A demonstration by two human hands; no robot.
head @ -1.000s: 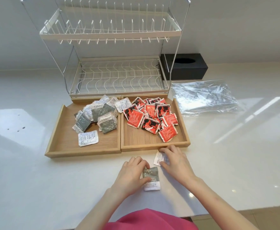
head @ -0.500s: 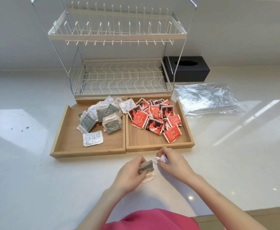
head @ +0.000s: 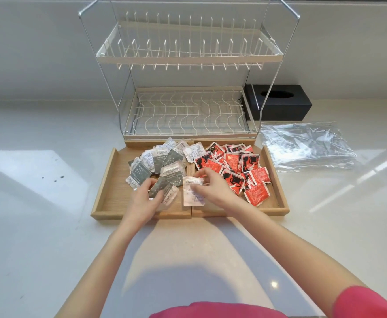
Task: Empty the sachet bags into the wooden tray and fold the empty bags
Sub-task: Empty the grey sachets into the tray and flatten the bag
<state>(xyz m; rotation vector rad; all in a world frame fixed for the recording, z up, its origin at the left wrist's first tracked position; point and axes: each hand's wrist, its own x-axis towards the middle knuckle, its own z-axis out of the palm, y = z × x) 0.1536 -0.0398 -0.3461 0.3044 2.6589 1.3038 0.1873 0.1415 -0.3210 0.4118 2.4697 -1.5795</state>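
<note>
Two wooden trays sit side by side in front of me. The left tray [head: 110, 180] holds a pile of grey and white sachets [head: 158, 160]. The right tray [head: 277, 187] holds a pile of red sachets [head: 236, 166]. My left hand [head: 143, 199] hovers over the left tray, gripping a grey sachet [head: 162, 190]. My right hand [head: 213, 188] holds a white sachet [head: 192, 193] over the divider between the trays. An empty clear plastic bag [head: 307, 145] lies flat to the right of the trays.
A two-tier white wire dish rack [head: 187, 111] stands just behind the trays. A black tissue box [head: 279, 102] sits at the back right against the wall. The white counter [head: 38, 203] spreads out on both sides.
Both hands have lifted the sachets off the counter in front of the trays and carried them forward over the trays. The camera has come closer.
</note>
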